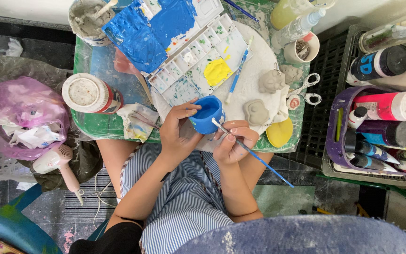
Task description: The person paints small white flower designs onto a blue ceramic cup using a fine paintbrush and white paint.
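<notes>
The left hand (178, 134) is grasping a small blue pot (206, 114), held at the near edge of the green surface (100, 126). The right hand (233, 141) has its grip closed on a thin blue paintbrush (250, 151), whose tip seems to touch the pot's rim. A paint palette (184, 42) lies just behind, with grey clay figures (264, 96) beside it.

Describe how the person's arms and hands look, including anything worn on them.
Both arms are bare from the hands to above the elbows: no sleeves, gloves, watch or rings show on the left hand or right hand. The nails look short and unpainted. A blue-and-white striped garment covers the lap.
</notes>
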